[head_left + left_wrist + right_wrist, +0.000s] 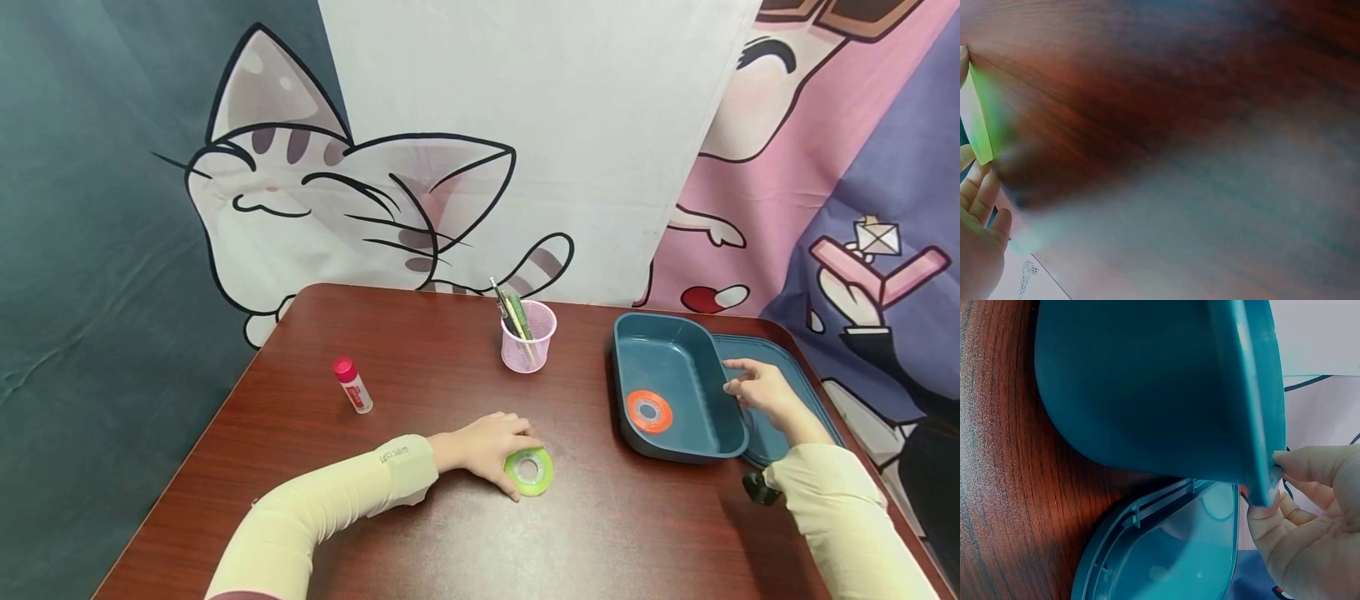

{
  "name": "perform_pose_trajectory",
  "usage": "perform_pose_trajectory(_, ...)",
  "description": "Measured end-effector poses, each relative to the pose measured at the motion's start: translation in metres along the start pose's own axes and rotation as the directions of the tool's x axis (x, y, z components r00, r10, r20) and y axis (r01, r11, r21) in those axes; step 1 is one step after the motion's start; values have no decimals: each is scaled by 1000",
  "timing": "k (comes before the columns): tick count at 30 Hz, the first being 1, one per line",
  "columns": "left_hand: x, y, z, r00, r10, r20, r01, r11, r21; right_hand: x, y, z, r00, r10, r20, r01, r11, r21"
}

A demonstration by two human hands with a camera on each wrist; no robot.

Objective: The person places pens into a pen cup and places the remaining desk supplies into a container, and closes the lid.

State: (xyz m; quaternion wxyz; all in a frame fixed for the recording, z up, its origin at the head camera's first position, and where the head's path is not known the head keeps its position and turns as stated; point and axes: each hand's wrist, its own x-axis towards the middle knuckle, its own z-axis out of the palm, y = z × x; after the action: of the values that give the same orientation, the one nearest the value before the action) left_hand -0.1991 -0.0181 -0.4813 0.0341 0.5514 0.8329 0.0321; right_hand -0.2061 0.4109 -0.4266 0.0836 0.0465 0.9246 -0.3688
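Note:
My left hand (487,450) holds a flat roll of bright green tape (546,475) at the middle front of the table. In the left wrist view, the thumb is at one end of the green roll and the fingertips are at the other. On the right, my right hand (768,398) pinches the side rim of a deep teal box (671,354); the right wrist view has thumb and fingers at that rim. Inside the box lies a roll of orange tape (636,412). A teal lid (772,354) lies beside the box, partly hidden by the right hand and arm.
A glue stick (352,385) with a red cap is at the left of the brown table (420,342). Toward the back stands a pink mesh cup (542,333) with several pens. Cartoon-printed cloth (540,108) hangs behind the table.

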Motion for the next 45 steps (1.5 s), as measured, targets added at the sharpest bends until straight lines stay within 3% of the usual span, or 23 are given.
perform_pose_trajectory(10,5,-3,6,998,-14,-54,16,999,35,0,0,0,1000,1,0,-1,1000,-2)
perform_pose_trajectory(19,19,-7,-3,988,-96,-118,95,995,-13,0,0,0,1000,7,-7,-7,1000,-7)
perform_pose_trajectory(29,40,-7,-9,957,-158,-242,143,986,-80,0,-2,-1,1000,6,-2,-6,1000,-6)
perform_pose_trajectory(36,57,-5,-14,939,-224,-262,188,970,-154,1,3,-1,1000,-5,-21,6,999,31)
perform_pose_trajectory(45,81,1,-21,903,-299,-308,239,946,-217,0,-1,0,1000,8,0,-8,1000,-3)
